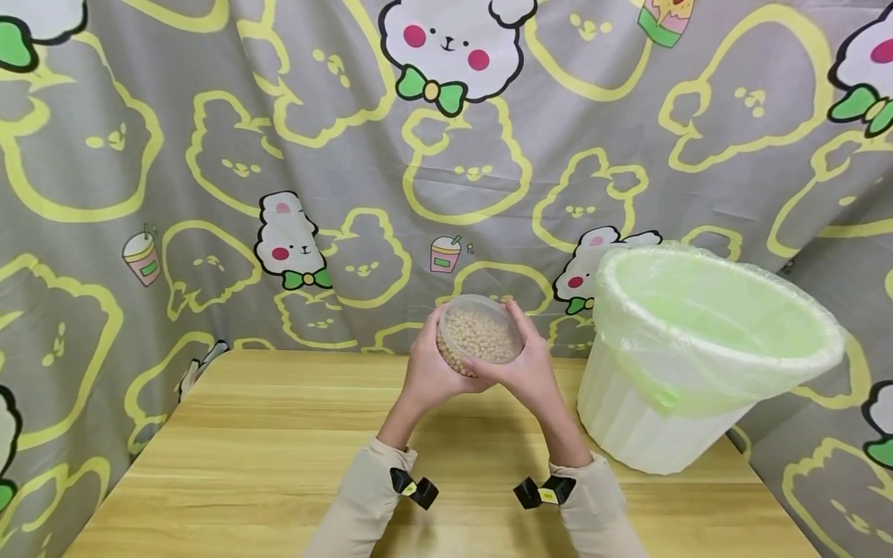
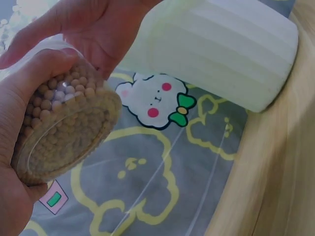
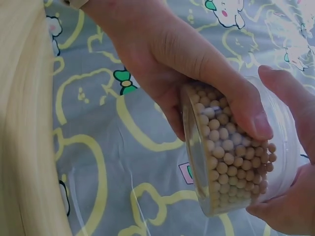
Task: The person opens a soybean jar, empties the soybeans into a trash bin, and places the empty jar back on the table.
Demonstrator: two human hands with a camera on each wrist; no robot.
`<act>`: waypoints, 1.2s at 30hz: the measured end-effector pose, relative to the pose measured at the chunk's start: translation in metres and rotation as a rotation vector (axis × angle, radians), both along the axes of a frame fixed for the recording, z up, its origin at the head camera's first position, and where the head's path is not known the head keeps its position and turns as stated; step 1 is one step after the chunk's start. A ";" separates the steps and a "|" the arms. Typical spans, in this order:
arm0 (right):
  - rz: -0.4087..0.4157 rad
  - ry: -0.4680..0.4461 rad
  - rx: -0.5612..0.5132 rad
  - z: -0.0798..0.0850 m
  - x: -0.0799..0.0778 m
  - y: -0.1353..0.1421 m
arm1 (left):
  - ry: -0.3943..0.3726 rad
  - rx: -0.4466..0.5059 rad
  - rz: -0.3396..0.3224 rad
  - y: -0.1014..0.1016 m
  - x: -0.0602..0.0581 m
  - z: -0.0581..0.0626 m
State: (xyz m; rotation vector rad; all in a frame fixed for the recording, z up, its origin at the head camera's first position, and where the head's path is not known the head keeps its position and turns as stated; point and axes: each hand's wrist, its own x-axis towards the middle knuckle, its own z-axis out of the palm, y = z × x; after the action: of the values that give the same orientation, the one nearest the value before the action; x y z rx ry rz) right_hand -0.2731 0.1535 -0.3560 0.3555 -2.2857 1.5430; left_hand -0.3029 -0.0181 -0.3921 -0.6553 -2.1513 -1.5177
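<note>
A clear round plastic jar [image 1: 481,329] with many small beige beads [image 3: 231,152] inside is held up above the table's far part, tilted. My left hand [image 1: 429,368] grips its left side, and my right hand [image 1: 528,366] grips its right side with the thumb across the front. Seen from the left wrist, the jar's bottom [image 2: 74,132] faces the camera and the beads lie against it. The right wrist view shows the upper part of the jar without beads. Whether a lid covers the top, I cannot tell.
On the right of the wooden table [image 1: 279,434] stands a tall white bin [image 1: 649,411], lined with a pale green plastic bag [image 1: 732,302]. A grey curtain [image 1: 363,170] with cartoon prints hangs behind and at the sides. Both wrists wear small black cameras.
</note>
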 end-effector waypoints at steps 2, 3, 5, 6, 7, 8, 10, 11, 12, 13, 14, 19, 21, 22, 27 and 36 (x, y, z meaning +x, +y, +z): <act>-0.011 0.017 0.011 0.000 0.000 0.000 | -0.009 -0.005 -0.005 0.000 0.000 0.000; -0.015 0.026 0.016 0.001 0.001 0.000 | -0.014 -0.007 -0.009 0.000 0.000 0.000; -0.018 0.046 0.024 0.001 0.000 0.000 | -0.026 -0.010 -0.014 0.000 -0.001 0.000; -0.018 0.055 0.028 0.001 0.000 0.001 | -0.030 -0.010 -0.015 0.000 -0.001 0.000; -0.017 0.063 0.031 0.001 0.000 0.001 | -0.032 -0.008 -0.018 0.000 -0.001 0.000; -0.016 0.069 0.034 0.001 -0.001 0.001 | -0.033 -0.009 -0.018 0.000 -0.001 -0.001; -0.015 0.078 0.041 0.000 -0.001 0.002 | -0.037 -0.011 -0.021 0.000 -0.001 -0.001; -0.016 0.081 0.044 -0.001 -0.002 0.002 | -0.035 -0.015 -0.020 0.000 -0.001 -0.001; -0.017 0.085 0.043 -0.001 -0.002 0.003 | -0.035 -0.021 -0.019 0.000 -0.001 -0.001; -0.015 0.091 0.041 -0.002 -0.002 0.003 | -0.035 -0.027 -0.019 -0.001 -0.001 -0.001; -0.012 0.098 0.038 -0.003 -0.003 0.003 | -0.035 -0.034 -0.020 -0.001 -0.001 -0.001; 0.007 0.137 0.023 -0.007 -0.005 0.005 | -0.041 -0.058 -0.017 -0.001 -0.001 0.000; 0.014 0.142 0.021 -0.008 -0.005 0.006 | -0.047 -0.062 -0.016 -0.001 -0.001 0.000; 0.020 0.143 0.017 -0.008 -0.006 0.007 | -0.050 -0.062 -0.020 -0.001 -0.001 0.000; 0.094 0.161 0.011 -0.008 -0.007 0.013 | -0.082 -0.050 -0.068 -0.005 -0.001 0.001; 0.398 0.179 0.048 -0.008 -0.012 0.035 | -0.121 -0.029 -0.401 -0.023 -0.007 0.001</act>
State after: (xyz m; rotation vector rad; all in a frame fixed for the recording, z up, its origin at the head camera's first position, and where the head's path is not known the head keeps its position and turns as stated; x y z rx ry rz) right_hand -0.2853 0.1887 -0.3644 0.9707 -2.2046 1.5569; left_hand -0.3099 -0.0406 -0.3910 -1.0823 -2.2285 -1.7662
